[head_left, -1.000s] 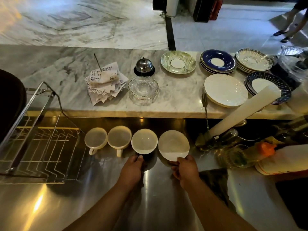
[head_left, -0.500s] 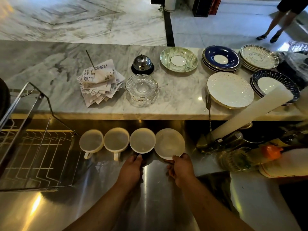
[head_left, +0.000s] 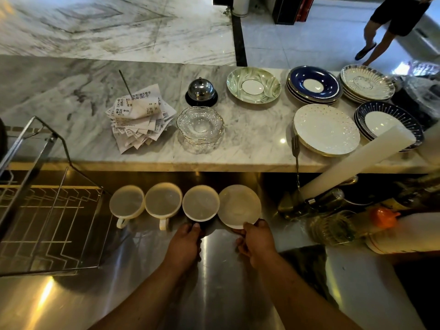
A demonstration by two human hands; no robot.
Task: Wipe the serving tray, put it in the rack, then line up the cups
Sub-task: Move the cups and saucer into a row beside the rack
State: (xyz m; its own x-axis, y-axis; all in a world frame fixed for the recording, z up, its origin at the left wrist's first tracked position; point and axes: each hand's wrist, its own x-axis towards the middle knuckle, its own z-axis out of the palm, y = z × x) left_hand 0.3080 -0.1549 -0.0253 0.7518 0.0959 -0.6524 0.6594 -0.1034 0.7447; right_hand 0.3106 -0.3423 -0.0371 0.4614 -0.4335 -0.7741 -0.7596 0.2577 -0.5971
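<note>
Rack [head_left: 47, 210]: wire dish rack at far left on the steel table [head_left: 142, 270]; no serving tray visible in it, so that step cannot be confirmed.
Cups [head_left: 164, 203]: four pale cups in a row, rims nearly touching.
Left hand [head_left: 184, 245]: fingers closed on the third cup [head_left: 200, 203].
Right hand [head_left: 256, 241]: gripping the near edge of the fourth cup [head_left: 239, 206].
Progress: lining-up appears nearly finished; likely final nudges remain.

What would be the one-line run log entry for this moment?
stage: lining up cups | left hand: on third white ceramic cup | right hand: on wide fourth cup | row: four
</note>
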